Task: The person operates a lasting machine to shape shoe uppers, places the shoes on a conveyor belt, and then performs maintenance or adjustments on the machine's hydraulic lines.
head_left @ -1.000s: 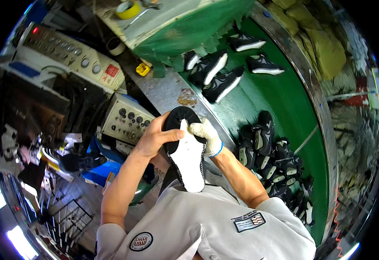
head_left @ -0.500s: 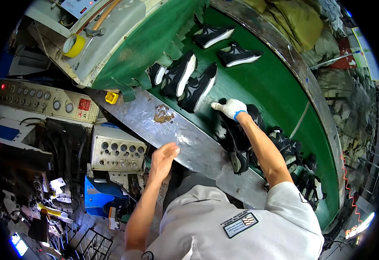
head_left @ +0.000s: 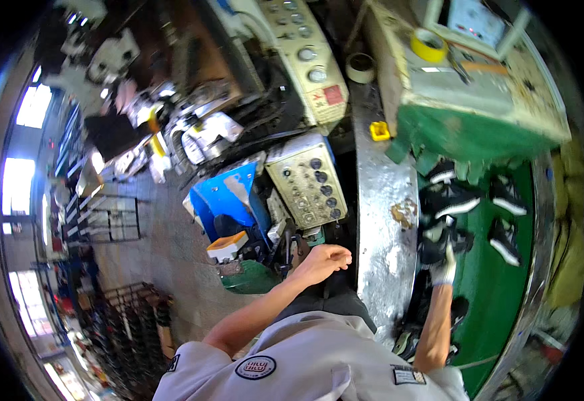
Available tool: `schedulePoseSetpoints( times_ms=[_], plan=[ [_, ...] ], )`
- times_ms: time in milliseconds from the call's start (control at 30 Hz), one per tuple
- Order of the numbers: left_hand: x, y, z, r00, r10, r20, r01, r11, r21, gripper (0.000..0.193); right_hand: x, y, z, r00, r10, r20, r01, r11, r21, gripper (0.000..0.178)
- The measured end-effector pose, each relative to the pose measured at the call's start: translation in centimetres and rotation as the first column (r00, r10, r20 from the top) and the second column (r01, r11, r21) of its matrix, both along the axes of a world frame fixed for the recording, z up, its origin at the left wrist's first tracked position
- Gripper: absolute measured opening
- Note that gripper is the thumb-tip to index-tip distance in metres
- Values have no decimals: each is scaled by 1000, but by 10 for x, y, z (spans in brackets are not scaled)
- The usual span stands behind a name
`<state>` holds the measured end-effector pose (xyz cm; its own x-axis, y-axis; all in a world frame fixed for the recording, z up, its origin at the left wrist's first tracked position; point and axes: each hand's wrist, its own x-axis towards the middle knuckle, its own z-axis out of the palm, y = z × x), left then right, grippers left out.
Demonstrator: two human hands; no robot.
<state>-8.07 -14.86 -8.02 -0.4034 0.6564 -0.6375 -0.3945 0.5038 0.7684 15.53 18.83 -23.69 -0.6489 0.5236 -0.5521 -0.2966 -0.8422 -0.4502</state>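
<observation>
Though half-curled, left hand (head_left: 327, 261) empty

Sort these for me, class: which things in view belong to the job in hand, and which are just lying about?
Seem to belong:
gloved right hand
black shoe, at that hand
other shoes on the green surface
bare left hand, nothing visible in it

Seem to be lying about:
yellow tape roll
hammer
small yellow piece
</observation>
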Motion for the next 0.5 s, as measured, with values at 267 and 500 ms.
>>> schedulePoseSetpoints(
  times_ms=[267, 500],
  plan=[
    [-86, -32, 80, 944, 215, -250, -151, 956, 250, 48, -93, -206, 203, 861, 313, -401, -322, 946, 46, 78],
    [-162, -127, 133, 840, 537, -76, -517, 836, 185, 38, -276, -260, 182, 742, 663, -98, -641, 745, 184, 60]
  ],
)
